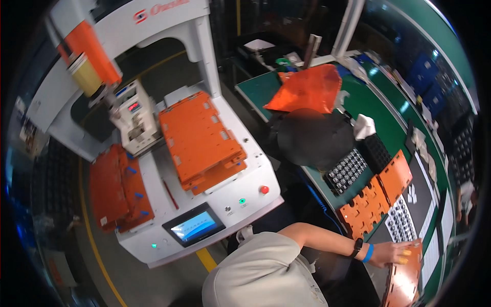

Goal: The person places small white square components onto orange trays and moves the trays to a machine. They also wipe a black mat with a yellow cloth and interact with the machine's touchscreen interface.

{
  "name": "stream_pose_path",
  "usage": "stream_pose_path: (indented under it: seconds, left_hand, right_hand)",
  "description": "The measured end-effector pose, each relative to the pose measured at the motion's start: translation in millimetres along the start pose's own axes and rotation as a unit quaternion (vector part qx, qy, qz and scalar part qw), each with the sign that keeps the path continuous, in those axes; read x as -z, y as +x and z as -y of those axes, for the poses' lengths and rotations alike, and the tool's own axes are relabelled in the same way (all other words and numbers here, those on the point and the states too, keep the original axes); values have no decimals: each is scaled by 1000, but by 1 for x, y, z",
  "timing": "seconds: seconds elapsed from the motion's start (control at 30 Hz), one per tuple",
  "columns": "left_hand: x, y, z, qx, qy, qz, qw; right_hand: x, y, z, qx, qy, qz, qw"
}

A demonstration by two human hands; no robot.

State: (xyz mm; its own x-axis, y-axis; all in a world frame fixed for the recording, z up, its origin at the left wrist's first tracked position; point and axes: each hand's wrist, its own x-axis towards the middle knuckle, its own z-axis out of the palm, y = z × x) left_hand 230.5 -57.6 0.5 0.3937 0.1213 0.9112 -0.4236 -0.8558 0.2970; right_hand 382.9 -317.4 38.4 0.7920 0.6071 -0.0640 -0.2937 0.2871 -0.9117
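Observation:
My left arm reaches to the right, with a dark watch and a blue band at the wrist. My left hand (389, 254), yellow covers on some fingertips, is closed on the upper end of an orange plate (404, 281) at the lower right. Glare whitens part of that plate. Just beyond it lies a white tray with rows of dark round holes (401, 221). An orange slotted plate (364, 209) and a smoother orange panel (396, 176) lie farther up the bench. My right hand is out of sight.
A white press machine (250, 176) with a touchscreen (194, 226) stands at left, bearing stacked orange plates (197, 138). The green bench (358, 97) holds an orange bag (309, 89) and a black tray of round cells (347, 171). A dark rounded shape (314, 140) blocks part of its edge.

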Motion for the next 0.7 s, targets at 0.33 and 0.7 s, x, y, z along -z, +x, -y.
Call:
stream_pose_path:
  seconds: [0.33, 0.7]
  left_hand:
    - [202, 17, -90, -128, 322, -119, 931]
    - [277, -137, -240, 328, 389, -319, 800]
  right_hand:
    - [-130, 23, -53, -11, 90, 211, 973]
    - [-297, 25, -173, -193, 182, 427, 865]
